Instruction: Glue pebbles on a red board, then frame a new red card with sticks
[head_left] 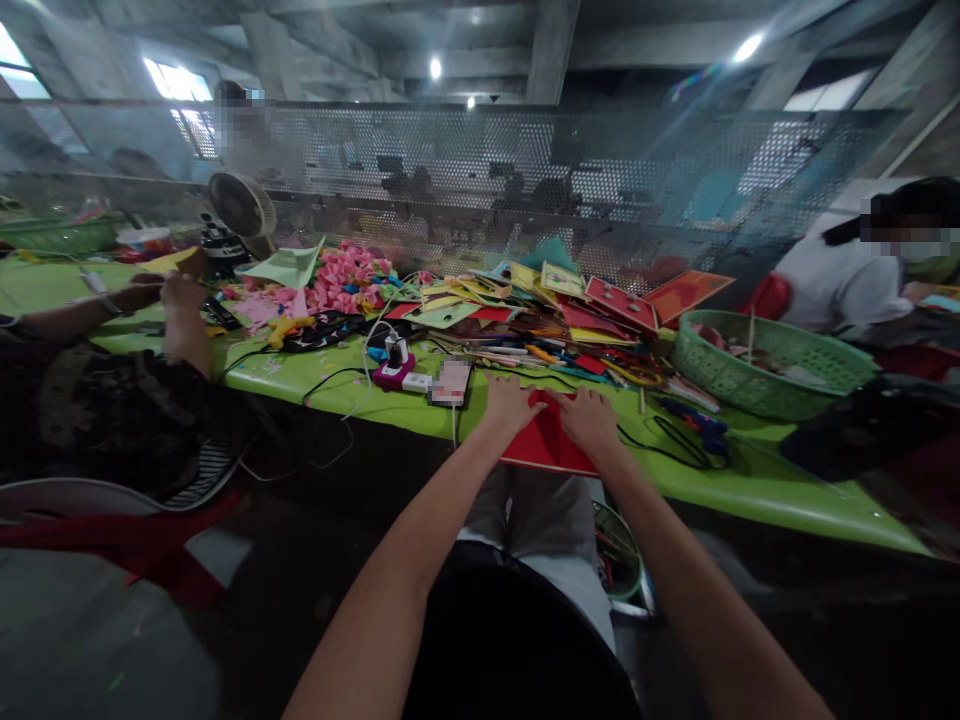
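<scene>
A red card [551, 440] lies at the table's front edge, directly before me, with its near edge reaching over the edge. My left hand [511, 402] rests on the card's left side, fingers stretched forward and thumb pointing inward. On the other side, my right hand [590, 418] lies over the right part, its fingers also spread and its thumb turned toward the left one. Both hands cover the card's far corners. Just left of my left hand is a phone [451, 381] with a white cable plugged in.
Behind the card, cards and coloured papers [525, 310] are heaped. A purple-white power strip [401, 377] stands left, a blue glue gun [697, 425] and green basket [772, 365] right. Co-workers sit on both sides; the left one's hands [176, 290] hold paper. A bin [619, 550] stands below.
</scene>
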